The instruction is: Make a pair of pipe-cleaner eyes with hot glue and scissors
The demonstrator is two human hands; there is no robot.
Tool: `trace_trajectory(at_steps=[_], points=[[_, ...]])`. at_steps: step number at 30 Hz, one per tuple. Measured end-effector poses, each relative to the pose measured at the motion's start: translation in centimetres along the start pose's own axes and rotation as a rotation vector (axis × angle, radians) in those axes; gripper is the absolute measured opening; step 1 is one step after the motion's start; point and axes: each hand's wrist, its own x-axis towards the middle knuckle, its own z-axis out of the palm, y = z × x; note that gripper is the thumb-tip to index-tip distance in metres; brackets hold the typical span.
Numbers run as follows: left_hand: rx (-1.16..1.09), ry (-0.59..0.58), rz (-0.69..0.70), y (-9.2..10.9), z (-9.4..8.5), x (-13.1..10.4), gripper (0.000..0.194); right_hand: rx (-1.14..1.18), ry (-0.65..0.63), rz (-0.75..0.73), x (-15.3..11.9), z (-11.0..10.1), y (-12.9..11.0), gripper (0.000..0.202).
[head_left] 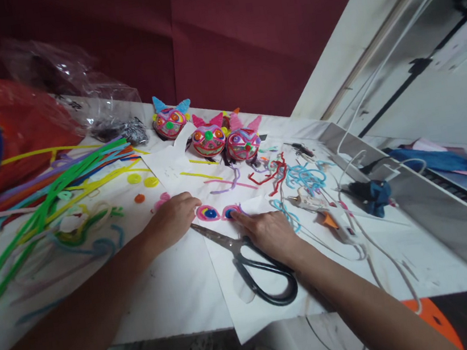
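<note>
Two flat eye-shaped pieces with pink rims and blue centres lie side by side on white paper. My left hand (177, 217) is closed beside the left eye piece (209, 213), its fingertips bent together; what they may hold is hidden. My right hand (266, 231) touches the right eye piece (229, 213) with an outstretched finger, the other fingers curled under. Black-handled scissors (243, 248) rest just below, partly under my right hand. Behind stand three round colourful heads with pointed ears, the middle one (208, 138) with a green nose.
Bundled fuzzy stems (50, 193) and a red bag (5, 113) fill the left. Yellow discs (150, 182) lie nearer. On the right are blue curled stems (306, 177), a white glue gun (312, 200), an orange-tipped tool (335, 224) and loose cables. A low grey wall (418, 208) edges the table.
</note>
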Motion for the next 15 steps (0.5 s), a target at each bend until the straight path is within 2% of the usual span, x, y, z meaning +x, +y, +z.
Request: trace_trajectory(at_steps=[6,10,15], points=[[0.006,0.001,-0.013,0.0,0.0,0.0,0.034,-0.029,-0.028,-0.009,0.0,-0.3,-0.3,0.048],[0.003,0.015,0.006,0.1,-0.3,0.1,0.033,0.025,0.012,-0.001,-0.3,-0.9,-0.1,0.047],[0.005,0.026,0.022,-0.2,-0.4,0.2,0.035,0.101,0.067,0.179,-0.7,-2.3,1.4,0.036]])
